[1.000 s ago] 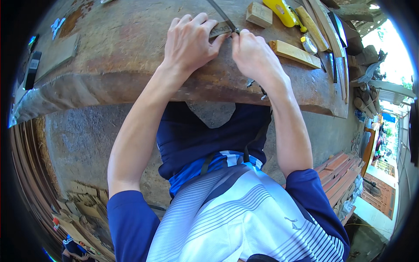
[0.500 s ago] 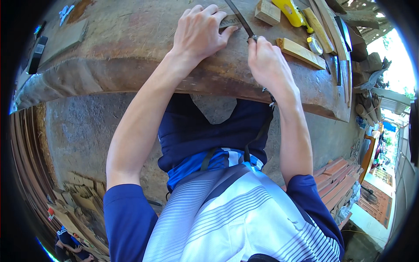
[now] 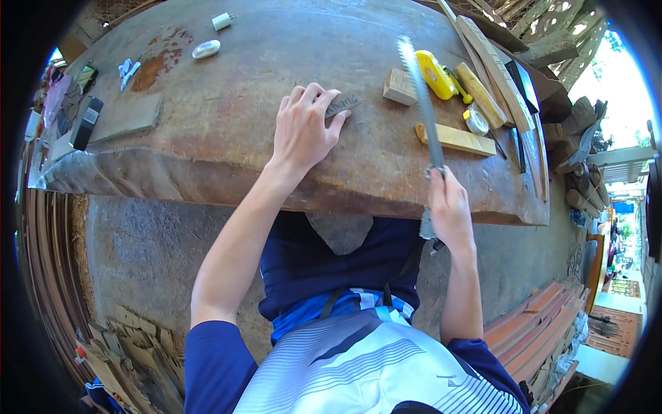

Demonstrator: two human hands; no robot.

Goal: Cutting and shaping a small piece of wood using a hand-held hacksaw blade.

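My right hand (image 3: 452,207) is closed round the handle of a hand saw (image 3: 425,96). The saw's long toothed blade points away from me over the right half of the workbench (image 3: 227,131), and the handle's end shows below my fist. My left hand (image 3: 302,131) is closed over a small flat grey-brown piece of wood (image 3: 343,104) with writing on it. The thumb lies along its near side and the fingers cover its left part. A gap separates the blade from this piece.
Right of the saw lie a wooden stick (image 3: 458,140), a wood block (image 3: 398,87), a yellow tool (image 3: 436,76), a tape measure (image 3: 476,121) and long boards (image 3: 495,72). At left are a black box (image 3: 85,123) and a flat board (image 3: 127,119). Reddish planks (image 3: 538,317) are stacked on the floor.
The saw has come away from the small piece of wood, to the right and toward me, with my right hand. My left hand stays on the piece. The view now takes in more of the bench.
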